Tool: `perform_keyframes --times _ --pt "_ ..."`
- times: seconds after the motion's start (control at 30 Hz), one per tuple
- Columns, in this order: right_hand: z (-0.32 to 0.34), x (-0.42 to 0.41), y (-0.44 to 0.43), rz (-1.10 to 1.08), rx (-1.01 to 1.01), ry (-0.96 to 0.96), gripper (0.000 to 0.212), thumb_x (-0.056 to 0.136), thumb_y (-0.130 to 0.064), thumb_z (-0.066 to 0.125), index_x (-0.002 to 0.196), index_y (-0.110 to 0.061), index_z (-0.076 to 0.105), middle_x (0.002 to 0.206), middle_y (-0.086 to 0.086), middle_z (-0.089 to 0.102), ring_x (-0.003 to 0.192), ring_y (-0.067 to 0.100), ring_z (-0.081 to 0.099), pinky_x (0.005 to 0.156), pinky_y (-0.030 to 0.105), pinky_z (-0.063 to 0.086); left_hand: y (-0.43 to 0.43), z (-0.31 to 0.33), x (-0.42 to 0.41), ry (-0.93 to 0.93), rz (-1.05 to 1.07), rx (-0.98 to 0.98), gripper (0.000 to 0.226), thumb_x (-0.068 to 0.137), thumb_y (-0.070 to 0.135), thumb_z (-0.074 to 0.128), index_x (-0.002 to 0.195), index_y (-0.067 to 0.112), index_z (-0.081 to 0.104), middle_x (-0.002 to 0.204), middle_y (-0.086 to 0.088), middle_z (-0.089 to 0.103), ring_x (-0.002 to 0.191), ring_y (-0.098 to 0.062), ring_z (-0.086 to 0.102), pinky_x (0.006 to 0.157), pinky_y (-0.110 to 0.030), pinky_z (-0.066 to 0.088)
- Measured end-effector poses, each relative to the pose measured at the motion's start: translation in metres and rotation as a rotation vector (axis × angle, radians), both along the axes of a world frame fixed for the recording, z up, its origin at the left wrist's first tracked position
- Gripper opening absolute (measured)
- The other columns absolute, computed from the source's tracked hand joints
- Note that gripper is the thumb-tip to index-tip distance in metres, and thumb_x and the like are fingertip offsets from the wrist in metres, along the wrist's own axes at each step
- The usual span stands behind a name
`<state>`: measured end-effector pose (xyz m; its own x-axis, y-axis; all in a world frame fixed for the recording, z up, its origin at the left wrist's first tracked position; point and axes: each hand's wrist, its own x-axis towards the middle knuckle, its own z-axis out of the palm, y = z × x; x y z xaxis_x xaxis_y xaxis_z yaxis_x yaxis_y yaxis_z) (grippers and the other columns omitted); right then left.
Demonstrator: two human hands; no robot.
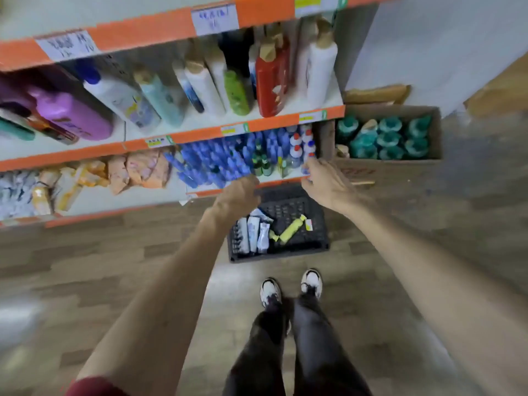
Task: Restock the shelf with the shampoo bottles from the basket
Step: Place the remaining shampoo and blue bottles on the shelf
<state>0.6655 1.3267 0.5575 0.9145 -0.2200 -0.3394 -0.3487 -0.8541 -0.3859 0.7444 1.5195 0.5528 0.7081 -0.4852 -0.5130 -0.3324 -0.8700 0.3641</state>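
Observation:
A black plastic basket (288, 205) sits on the floor under the shelf edge. It holds several white tubes and bottles (253, 232) and a yellow bottle (291, 228). The lower shelf (205, 192) is packed with small blue bottles (217, 161). White bottles with red and blue caps (300, 144) stand at its right end. My left hand (238, 192) is curled at the shelf's front edge, and its palm is hidden. My right hand (325, 181) reaches to the shelf's right front corner, fingertips pinched on a small blue-capped bottle (305, 170).
Large shampoo bottles (205, 84) stand on the shelf above. A cardboard box of teal bottles (391, 138) sits on the floor to the right. Packets (137, 170) fill the lower shelf's left part. My feet (291, 287) stand on a wood-pattern floor behind the basket.

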Motion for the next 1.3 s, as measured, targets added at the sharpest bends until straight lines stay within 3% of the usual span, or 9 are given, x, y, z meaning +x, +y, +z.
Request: perform_keyframes --times 0.27,0.6,0.67,0.77,0.87,0.97,1.1,1.2,1.3 --pt "-0.235 -0.009 0.004 -0.106 0.147 0.184 0.034 0.097 -0.026 0.051 0.128 -0.010 0.051 0.126 0.013 0.058 0.118 0.032 0.054 0.095 0.039 0.046 0.021 -0.237 -0.012 0.179 0.080 0.085 0.046 0.090 0.014 0.055 0.136 0.014 0.050 0.138 -0.011 0.053 0.121 -0.029 0.054 0.097 -0.032 0.043" --pt "-0.536 0.008 0.034 0.037 0.204 0.358 0.034 0.099 -0.033 0.050 0.128 -0.015 0.048 0.123 0.004 0.058 0.108 0.027 0.056 0.074 0.033 0.042 0.052 -0.540 -0.025 0.234 0.204 0.107 0.046 0.091 0.015 0.056 0.136 0.015 0.048 0.139 -0.009 0.052 0.118 -0.029 0.056 0.099 -0.039 0.048" --pt "-0.587 0.017 0.043 0.083 0.208 0.452 0.031 0.097 -0.035 0.053 0.120 -0.015 0.053 0.111 0.004 0.058 0.104 0.026 0.057 0.065 0.029 0.035 0.061 -0.591 -0.020 0.216 0.213 0.122 0.046 0.090 0.015 0.059 0.135 0.014 0.048 0.137 -0.011 0.053 0.117 -0.029 0.057 0.099 -0.038 0.047" --pt "-0.657 0.026 0.059 0.155 0.273 0.555 0.028 0.092 -0.035 0.059 0.077 -0.012 0.056 0.072 0.009 0.052 0.067 0.025 0.052 0.056 0.030 0.031 0.071 -0.658 -0.014 0.190 0.166 0.183 0.043 0.089 0.016 0.059 0.130 0.009 0.048 0.129 -0.016 0.056 0.111 -0.032 0.058 0.094 -0.039 0.048" --pt "-0.711 0.027 0.076 0.123 0.421 0.686 0.029 0.090 -0.032 0.066 0.071 -0.014 0.055 0.065 -0.001 0.052 0.062 0.014 0.050 0.047 0.018 0.036 0.066 -0.704 -0.011 0.168 0.104 0.303 0.047 0.093 0.021 0.055 0.133 0.000 0.041 0.130 -0.019 0.050 0.116 -0.033 0.054 0.093 -0.036 0.044" --pt "-0.746 0.019 0.096 -0.122 0.742 0.798 0.034 0.087 -0.029 0.072 0.112 -0.010 0.059 0.099 0.009 0.064 0.081 0.019 0.061 0.072 0.026 0.052 0.047 -0.731 -0.019 0.063 0.086 0.452 0.046 0.095 0.018 0.045 0.133 -0.007 0.038 0.128 -0.021 0.053 0.114 -0.034 0.057 0.087 -0.034 0.047" --pt "-0.762 0.015 0.114 -0.374 0.865 0.702 0.021 0.084 -0.015 0.073 0.083 -0.016 0.052 0.074 0.005 0.048 0.050 0.012 0.045 0.065 0.030 0.047 0.032 -0.720 -0.032 0.070 0.142 0.618 0.051 0.086 0.011 0.028 0.126 -0.006 0.056 0.109 -0.025 0.066 0.082 -0.029 0.070 0.062 -0.030 0.053" --pt "-0.758 0.012 0.119 -0.470 0.884 0.662 0.026 0.084 -0.020 0.075 0.100 -0.012 0.055 0.084 0.007 0.056 0.064 0.017 0.057 0.056 0.026 0.051 0.030 -0.744 -0.017 0.008 0.306 0.476 0.071 0.096 0.022 0.047 0.142 -0.015 0.008 0.132 -0.031 0.043 0.121 -0.036 0.051 0.095 -0.036 0.046" --pt "-0.752 0.014 0.122 -0.480 0.861 0.607 0.043 0.082 -0.024 0.077 0.115 -0.009 0.054 0.102 0.013 0.062 0.089 0.026 0.061 0.079 0.035 0.054 0.039 -0.739 -0.010 0.063 0.339 0.369 0.073 0.094 0.034 0.051 0.140 -0.012 0.017 0.138 -0.027 0.040 0.126 -0.034 0.048 0.098 -0.035 0.042"
